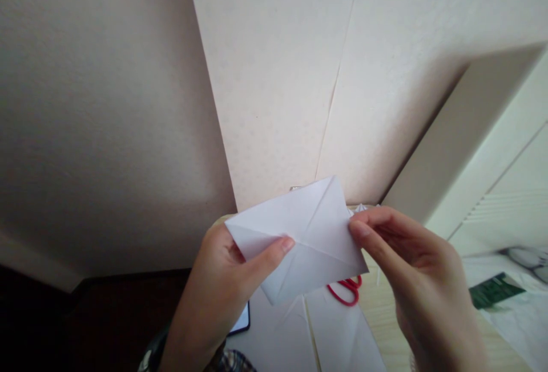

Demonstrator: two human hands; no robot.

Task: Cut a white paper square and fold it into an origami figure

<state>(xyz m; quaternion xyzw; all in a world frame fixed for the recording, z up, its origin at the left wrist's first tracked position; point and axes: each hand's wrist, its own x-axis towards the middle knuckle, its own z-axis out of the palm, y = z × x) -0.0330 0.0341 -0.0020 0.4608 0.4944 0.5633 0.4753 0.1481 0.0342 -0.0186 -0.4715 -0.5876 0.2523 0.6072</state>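
A white sheet of paper (319, 241), roughly square and marked by crossing diagonal creases, is held up over the table. My left hand (240, 275) grips it from the left, the thumb lying across its face near the middle and the other fingers hidden behind. At the right edge, my right hand (411, 269) pinches the paper between thumb and forefinger. Below the paper, the red handles of a pair of scissors (350, 292) show; the blades are hidden.
More white paper (342, 332) lies on the light wooden table (385, 326). A phone (243, 322) is partly covered at the left. To the right are a green packet (496, 291) and glasses (528, 259). A wall (278, 75) rises behind the table.
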